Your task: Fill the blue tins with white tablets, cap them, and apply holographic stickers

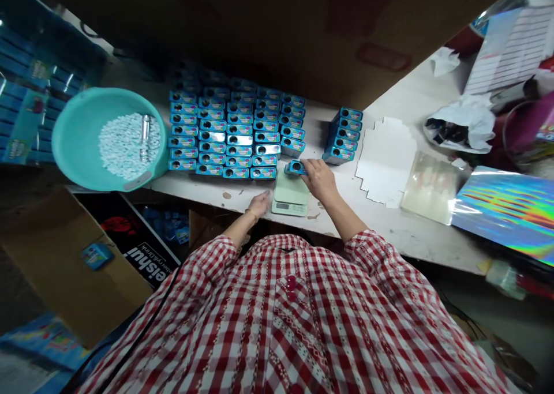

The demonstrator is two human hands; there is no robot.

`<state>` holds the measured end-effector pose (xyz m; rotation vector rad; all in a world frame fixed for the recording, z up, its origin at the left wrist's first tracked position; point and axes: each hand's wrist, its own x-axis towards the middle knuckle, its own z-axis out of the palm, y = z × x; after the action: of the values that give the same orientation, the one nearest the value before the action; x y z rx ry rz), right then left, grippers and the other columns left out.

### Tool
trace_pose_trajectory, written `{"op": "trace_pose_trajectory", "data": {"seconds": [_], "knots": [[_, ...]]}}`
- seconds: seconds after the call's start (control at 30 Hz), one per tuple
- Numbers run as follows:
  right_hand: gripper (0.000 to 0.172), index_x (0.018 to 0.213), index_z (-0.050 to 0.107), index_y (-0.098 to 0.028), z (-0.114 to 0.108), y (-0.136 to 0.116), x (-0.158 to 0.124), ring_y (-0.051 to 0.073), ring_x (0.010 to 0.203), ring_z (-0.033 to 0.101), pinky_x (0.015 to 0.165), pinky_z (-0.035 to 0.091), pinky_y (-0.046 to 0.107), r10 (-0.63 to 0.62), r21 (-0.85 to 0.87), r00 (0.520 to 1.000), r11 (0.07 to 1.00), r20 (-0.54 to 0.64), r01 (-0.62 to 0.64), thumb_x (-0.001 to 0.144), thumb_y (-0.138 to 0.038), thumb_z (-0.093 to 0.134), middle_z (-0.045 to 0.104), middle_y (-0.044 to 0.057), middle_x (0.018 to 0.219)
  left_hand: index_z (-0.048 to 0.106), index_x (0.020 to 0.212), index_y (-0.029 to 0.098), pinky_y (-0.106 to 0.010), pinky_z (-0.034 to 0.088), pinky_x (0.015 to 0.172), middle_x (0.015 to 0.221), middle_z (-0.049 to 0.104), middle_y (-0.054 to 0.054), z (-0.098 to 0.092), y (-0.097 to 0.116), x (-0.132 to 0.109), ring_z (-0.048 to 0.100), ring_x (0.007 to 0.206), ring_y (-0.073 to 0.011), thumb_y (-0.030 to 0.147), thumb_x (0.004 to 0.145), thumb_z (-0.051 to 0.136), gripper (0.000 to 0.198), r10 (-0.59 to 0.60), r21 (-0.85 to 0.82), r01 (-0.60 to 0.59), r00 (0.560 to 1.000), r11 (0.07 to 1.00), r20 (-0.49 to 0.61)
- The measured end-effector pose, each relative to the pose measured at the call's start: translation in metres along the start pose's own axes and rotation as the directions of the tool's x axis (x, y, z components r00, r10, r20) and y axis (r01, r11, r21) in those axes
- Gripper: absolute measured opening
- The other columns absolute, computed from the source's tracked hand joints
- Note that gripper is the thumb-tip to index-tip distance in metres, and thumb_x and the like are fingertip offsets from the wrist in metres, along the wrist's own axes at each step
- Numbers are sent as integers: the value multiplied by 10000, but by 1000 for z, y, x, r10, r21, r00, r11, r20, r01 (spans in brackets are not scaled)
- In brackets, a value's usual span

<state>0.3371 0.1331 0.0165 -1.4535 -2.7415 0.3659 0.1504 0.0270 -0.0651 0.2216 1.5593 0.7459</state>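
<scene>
My right hand (320, 179) is closed on a small blue tin (295, 168) with a dark round spot on its end. It has the tin over the far end of a pale green digital scale (291, 195). Beside the scale's left edge, at the front of the table, lies my left hand (259, 203). Its fingers are loosely stretched toward the scale, with nothing visible in them. Several rows of like blue tins (237, 161) stand packed to the left behind the scale. A shorter row of tins (344, 137) is on the right.
A turquoise basin (64, 140) at the left holds white pellets (123, 143) and a metal tube (145, 137). A large cardboard box (303, 48) overhangs the back. White card sheets (385, 160), a clear plastic sheet (428, 186) and shiny film (506, 209) lie at the right.
</scene>
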Motion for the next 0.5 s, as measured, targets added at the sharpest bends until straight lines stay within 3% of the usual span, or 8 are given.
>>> {"op": "trace_pose_trajectory", "data": {"seconds": [0.1,0.27,0.4,0.5], "knots": [[428,1283,476,-85,2,6,16,276,990,468,842,379,378,35,-7,999,999,-22,-35,889,-251,470,574,163,1166,711,912,190,-189,413,564,640,660,-25,16,-5,19,607,733,-166,48,688,630,277,79,111,-85,995,990,58],[411,1279,477,-105,25,5,39,286,1020,462,821,395,389,56,-20,998,998,36,-56,882,-212,470,570,173,1177,722,808,214,-237,435,819,849,710,-51,41,-27,16,581,1059,-219,-4,617,636,302,150,137,-164,983,977,106],[391,1279,485,-136,42,0,50,270,1066,446,816,408,374,19,-3,998,1000,56,-19,894,-171,428,545,154,1241,714,876,218,-232,442,808,872,705,-37,37,-30,15,590,1022,-195,46,634,648,304,161,151,-172,984,974,80],[353,1234,530,-142,39,10,41,262,1081,430,819,408,363,0,21,1000,1000,-30,1,903,-209,428,528,138,1266,708,914,177,-196,429,632,607,629,-1,24,-24,10,598,707,-146,78,661,643,279,115,149,-121,992,981,44]]}}
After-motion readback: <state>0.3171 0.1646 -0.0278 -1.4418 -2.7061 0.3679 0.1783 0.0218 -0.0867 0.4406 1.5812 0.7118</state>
